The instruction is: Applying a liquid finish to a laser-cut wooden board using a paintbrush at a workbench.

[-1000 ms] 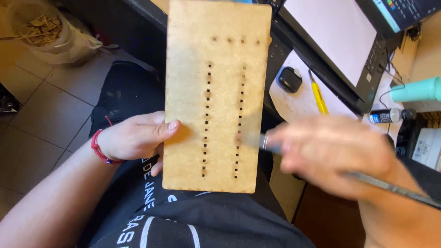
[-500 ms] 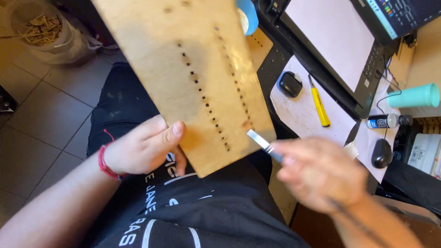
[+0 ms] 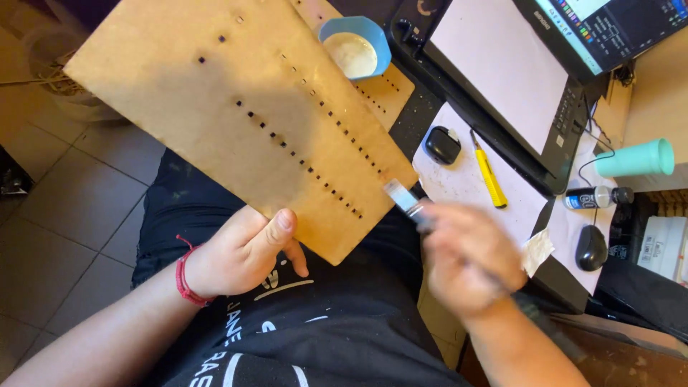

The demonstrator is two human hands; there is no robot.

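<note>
My left hand [image 3: 244, 252] grips the near edge of a thin brown wooden board [image 3: 215, 107] with two rows of small square holes, thumb on top. The board is tilted, its far end up to the left. My right hand [image 3: 469, 258], blurred, holds a small flat brush [image 3: 403, 199] whose pale bristle tip touches the board's right edge near the corner. A red cord bracelet sits on my left wrist [image 3: 183, 276].
A blue bowl of whitish glue [image 3: 355, 47] rests on another perforated board. To the right lie a yellow utility knife [image 3: 489, 172], a black oval object [image 3: 442, 145], a mouse [image 3: 591, 247], a laptop [image 3: 530, 64], a teal cup [image 3: 634, 159] and a small bottle [image 3: 598, 197].
The board has swung from upright to tilted leftward and closer to the camera. My right hand with the brush has moved along the board's right edge to near its lower corner.
</note>
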